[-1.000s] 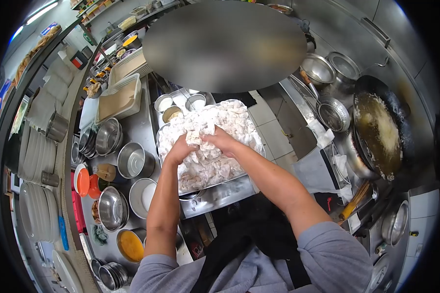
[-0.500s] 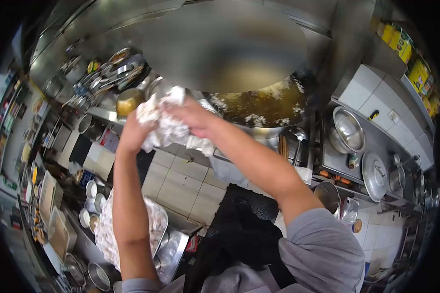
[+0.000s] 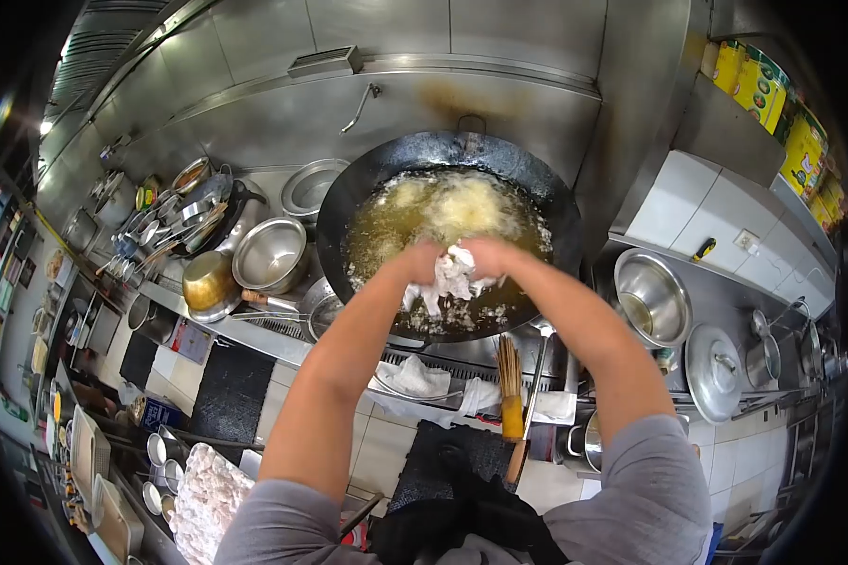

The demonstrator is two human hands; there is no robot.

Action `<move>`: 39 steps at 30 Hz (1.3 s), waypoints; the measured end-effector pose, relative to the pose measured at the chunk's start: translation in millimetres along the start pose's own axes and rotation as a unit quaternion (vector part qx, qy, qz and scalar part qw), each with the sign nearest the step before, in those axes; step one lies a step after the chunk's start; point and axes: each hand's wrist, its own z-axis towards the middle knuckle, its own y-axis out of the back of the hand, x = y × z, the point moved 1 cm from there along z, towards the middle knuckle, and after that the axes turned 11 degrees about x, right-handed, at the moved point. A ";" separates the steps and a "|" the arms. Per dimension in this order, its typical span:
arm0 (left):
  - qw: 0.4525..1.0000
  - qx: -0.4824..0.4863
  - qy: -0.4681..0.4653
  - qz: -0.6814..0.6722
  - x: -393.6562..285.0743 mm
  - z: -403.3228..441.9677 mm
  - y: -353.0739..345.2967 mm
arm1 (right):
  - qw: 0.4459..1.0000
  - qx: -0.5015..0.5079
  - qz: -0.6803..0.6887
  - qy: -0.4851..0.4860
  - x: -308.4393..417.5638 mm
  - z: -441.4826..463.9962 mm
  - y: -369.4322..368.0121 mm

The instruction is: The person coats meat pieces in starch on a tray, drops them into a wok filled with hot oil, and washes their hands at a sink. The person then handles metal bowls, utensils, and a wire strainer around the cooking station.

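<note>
A big black wok (image 3: 415, 151) holds bubbling yellow oil (image 3: 372, 235), with pale frying pieces (image 3: 471, 202) floating toward its far side. Above the near part of the oil, my left hand (image 3: 422, 264) and my right hand (image 3: 490, 260) come together around a clump of white, flour-coated pieces (image 3: 455, 276). Some of the clump hangs below my fingers. Both hands are closed on it, the left at its left side and the right at its right. More white coated pieces (image 3: 207, 499) lie heaped at the lower left.
A steel bowl (image 3: 269, 256) and a strainer (image 3: 322, 309) stand left of the wok. In front are a bamboo brush (image 3: 510, 381) and white cloths (image 3: 413, 377). To the right sit another steel bowl (image 3: 652, 299) and a round lid (image 3: 713, 374).
Both hands have moved right with the white coated pieces, from beside the wok to above its oil. My view has shifted too, and the coated heap sits lower in it.
</note>
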 end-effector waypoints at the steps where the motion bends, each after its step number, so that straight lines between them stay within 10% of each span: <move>1: 0.994 -0.044 0.044 0.085 -1.3 -1.7 11.7 | 0.994 -0.089 -0.050 -0.039 -18.5 22.0 1.6; 8: 0.939 -0.309 0.037 0.148 2.6 -162.9 121.9 | 0.925 -0.233 -0.296 -0.052 80.5 -79.0 146.1; 13: 0.888 -0.458 0.032 0.020 32.1 -382.6 26.3 | 0.876 -0.383 -0.158 0.248 174.6 -143.6 113.9; 18: 0.796 -0.507 0.214 -0.252 62.7 -603.5 -171.5 | 0.951 -0.194 0.135 0.197 339.3 -170.3 -50.4; 20: 0.664 -0.626 0.264 -0.313 86.2 -674.0 -286.3 | 0.950 -0.015 0.202 0.240 376.6 -128.8 -134.1; 26: 0.454 -0.433 0.691 -0.358 78.0 -830.2 -485.1 | 0.911 -0.004 0.307 0.276 512.5 33.9 -313.7; 31: 0.420 -0.373 0.749 -0.351 101.1 -833.1 -561.4 | 0.935 0.033 0.326 0.136 559.1 111.4 -345.6; 39: 0.382 -0.404 0.712 -0.429 116.1 -823.1 -592.5 | 0.891 0.038 0.380 0.247 572.8 128.6 -379.4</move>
